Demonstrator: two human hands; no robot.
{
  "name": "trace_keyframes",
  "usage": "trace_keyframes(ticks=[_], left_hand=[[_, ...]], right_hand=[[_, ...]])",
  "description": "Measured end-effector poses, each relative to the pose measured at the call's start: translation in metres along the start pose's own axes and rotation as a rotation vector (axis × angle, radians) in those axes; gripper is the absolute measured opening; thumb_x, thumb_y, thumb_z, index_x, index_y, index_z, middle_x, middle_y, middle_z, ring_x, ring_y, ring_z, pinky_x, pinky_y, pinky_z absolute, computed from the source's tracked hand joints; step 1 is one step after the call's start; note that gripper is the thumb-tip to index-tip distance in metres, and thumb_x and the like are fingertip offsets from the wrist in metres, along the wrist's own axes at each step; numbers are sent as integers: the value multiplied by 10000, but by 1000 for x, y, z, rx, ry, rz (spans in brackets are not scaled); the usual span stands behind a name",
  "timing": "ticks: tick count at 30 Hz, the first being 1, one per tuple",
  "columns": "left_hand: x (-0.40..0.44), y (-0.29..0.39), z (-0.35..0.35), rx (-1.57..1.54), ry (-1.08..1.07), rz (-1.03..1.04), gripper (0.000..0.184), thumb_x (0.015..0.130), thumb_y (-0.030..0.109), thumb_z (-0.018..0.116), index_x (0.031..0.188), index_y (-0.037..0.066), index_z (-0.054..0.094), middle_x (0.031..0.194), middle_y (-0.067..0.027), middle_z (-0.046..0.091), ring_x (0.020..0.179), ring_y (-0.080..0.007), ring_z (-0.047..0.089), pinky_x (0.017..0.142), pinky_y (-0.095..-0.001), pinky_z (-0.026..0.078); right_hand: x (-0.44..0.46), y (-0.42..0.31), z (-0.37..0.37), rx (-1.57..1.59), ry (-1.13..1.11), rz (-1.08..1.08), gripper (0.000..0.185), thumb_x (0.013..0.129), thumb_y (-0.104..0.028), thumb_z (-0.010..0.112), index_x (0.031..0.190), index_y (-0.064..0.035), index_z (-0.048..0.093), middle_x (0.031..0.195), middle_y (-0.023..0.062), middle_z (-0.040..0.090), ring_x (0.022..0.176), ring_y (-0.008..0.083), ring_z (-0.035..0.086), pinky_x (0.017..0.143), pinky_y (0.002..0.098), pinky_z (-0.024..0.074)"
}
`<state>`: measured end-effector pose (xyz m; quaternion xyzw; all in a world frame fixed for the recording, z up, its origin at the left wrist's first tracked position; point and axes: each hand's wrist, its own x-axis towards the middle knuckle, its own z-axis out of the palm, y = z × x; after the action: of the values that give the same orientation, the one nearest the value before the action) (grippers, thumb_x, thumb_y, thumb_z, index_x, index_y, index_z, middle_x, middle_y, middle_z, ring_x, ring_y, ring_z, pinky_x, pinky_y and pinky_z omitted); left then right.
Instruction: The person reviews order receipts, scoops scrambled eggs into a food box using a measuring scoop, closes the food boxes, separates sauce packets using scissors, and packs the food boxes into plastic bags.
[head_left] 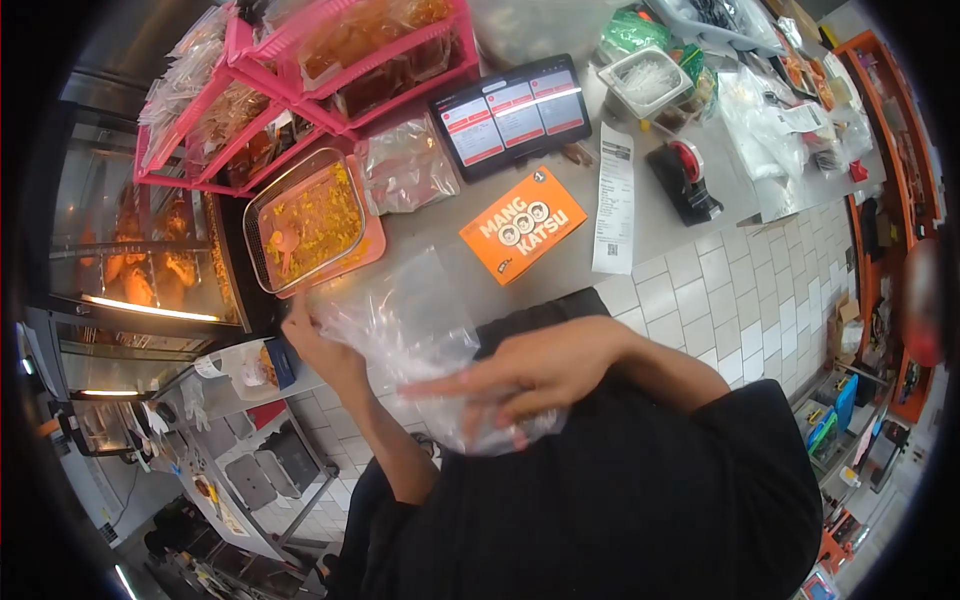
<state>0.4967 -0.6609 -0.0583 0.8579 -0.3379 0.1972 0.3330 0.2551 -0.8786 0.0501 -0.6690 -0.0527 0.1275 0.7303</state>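
Observation:
A clear plastic bag [430, 310] stretches in front of my body, crumpled in its middle, its upper end over the counter edge. My left hand [325, 345] is closed at the bag's left side, its fingertips partly blurred. Across the lower part of the bag lies my right hand [550, 370], smeared by motion. Its index finger points left along the plastic, while the other fingers bend against the bag. Just beyond the bag, an orange box [524, 224] printed "MANG KATSU" sits on the steel counter [420, 228].
A wire-rimmed tray [345, 255] holds yellow crumbs and a pink scoop [285, 240]. Behind are pink baskets [345, 125] of packets, a tablet [512, 115], a receipt [613, 200] and a tape dispenser [686, 180]. A lit food cabinet [140, 255] stands left.

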Motion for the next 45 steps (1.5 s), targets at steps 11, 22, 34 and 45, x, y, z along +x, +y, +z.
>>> trace_keyframes(ticks=[11,22,34,45], left_hand=[[18,84,-95,-215,-940,-161,604,769,234,728,1309,13,572,859,-145,589,759,-292,603,762,-331,498],[-74,-26,-12,198,-858,-356,777,626,86,864,1331,39,540,1280,-259,420,1094,-451,559,950,-438,482],[-70,-20,-24,97,-863,-403,1180,505,39,878,1518,158,285,1498,-197,328,1174,-401,561,982,-425,494],[-58,35,3,-267,-770,-404,1118,545,32,871,1494,63,280,1480,-216,381,1208,-378,554,994,-411,490]], right_hand=[[4,64,-66,-802,1470,49,536,724,28,687,1245,-66,602,1020,125,661,971,295,643,848,348,517],[16,81,-73,-937,508,128,833,790,-107,715,1515,-218,321,1432,121,453,1258,287,488,1072,468,387],[14,98,-97,-1158,620,60,898,631,-161,758,1457,-188,407,1167,163,535,1098,400,503,949,487,399],[52,28,-4,-442,531,-523,1178,556,-292,941,1512,-139,272,1419,192,405,1335,333,415,1097,482,355]])
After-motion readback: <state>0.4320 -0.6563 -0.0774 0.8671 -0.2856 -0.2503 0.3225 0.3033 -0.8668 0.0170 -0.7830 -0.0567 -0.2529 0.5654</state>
